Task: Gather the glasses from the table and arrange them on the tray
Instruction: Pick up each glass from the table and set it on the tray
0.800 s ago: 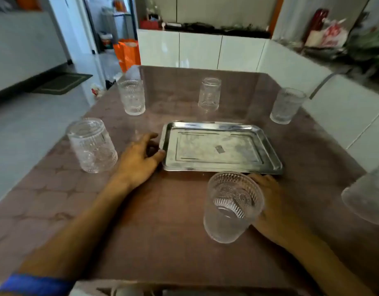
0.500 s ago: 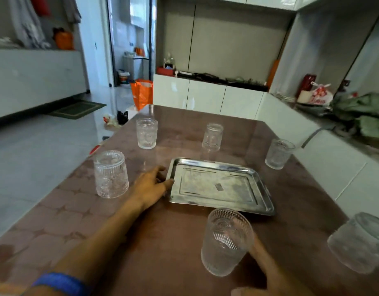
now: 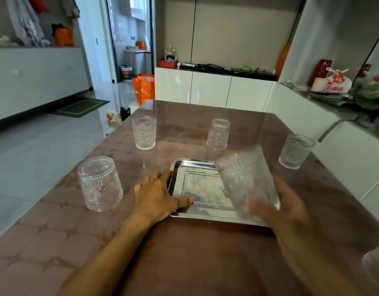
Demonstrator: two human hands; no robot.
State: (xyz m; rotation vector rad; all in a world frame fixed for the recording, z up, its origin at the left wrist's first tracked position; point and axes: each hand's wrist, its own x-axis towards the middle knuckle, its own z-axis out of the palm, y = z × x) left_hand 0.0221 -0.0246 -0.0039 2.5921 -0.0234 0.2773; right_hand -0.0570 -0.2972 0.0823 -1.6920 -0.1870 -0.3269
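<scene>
My right hand (image 3: pixel 291 208) has lifted the near glass (image 3: pixel 246 180) off the tabletop (image 3: pixel 195 259), fingers wrapped round it above the empty tray (image 3: pixel 192 165), while my flat, open left hand (image 3: pixel 156 195) steadies the tray's edge.

blurred: right hand (image 3: pixel 284 210), held glass (image 3: pixel 246 180) | cut off: glass at right edge (image 3: pixel 376 267)

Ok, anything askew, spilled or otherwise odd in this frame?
No spill or damage shows. Two glasses stand upside down: the near-left glass and the far-middle glass. The held glass is tilted and motion-blurred above the tray in the right hand. The left hand rests on the tray's edge.
</scene>
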